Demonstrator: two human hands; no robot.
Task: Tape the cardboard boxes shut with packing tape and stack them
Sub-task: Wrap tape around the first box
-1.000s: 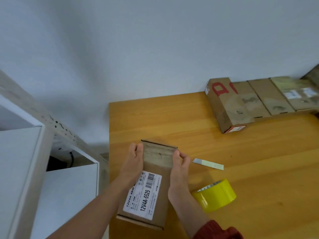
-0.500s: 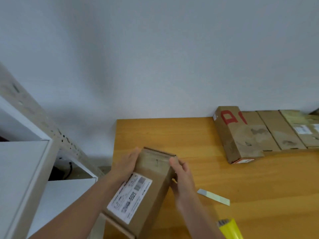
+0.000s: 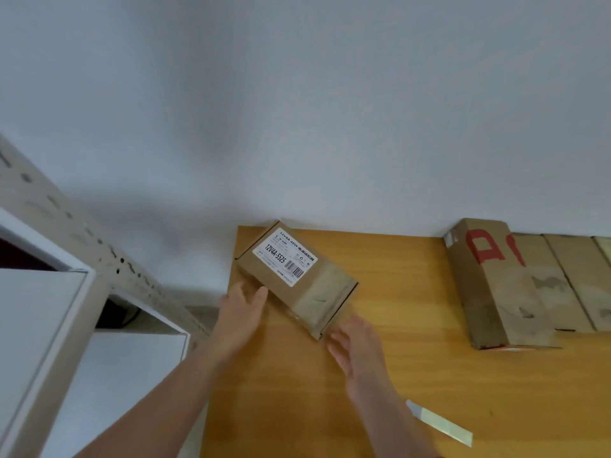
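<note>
Since half a second earlier the labelled box (image 3: 297, 279) had gone from being held over the near left edge of the bench (image 3: 413, 375) to lying flat at its far left corner. It sat slantwise, with the end bearing the white label (image 3: 285, 257) now pointing away toward the wall (image 3: 297, 127). The yellow tape roll had also dropped out of view.

The left hand (image 3: 244, 312) lay against the box's near left side, its grip slack: fingers straight, pressing rather than clasping. The right hand (image 3: 355, 342) hovered at the box's near corner with its grip likewise loose and fingers spread, holding nothing. Motion blur hid whether its fingertips touched the cardboard.

A glossy band crossed the box's near end, so it looked taped already, and the step in hand was judged to be setting it aside to begin or join a stack.

Along the wall to the right stood a row of boxes (image 3: 489, 292), well apart from this one. A pale strip (image 3: 441, 424) lay on the bench near the right forearm, and a white shelf unit (image 3: 49, 309) stood to the left.

The next move probably called for squaring the box into the corner, letting go, and reaching right for another from the row.
</note>
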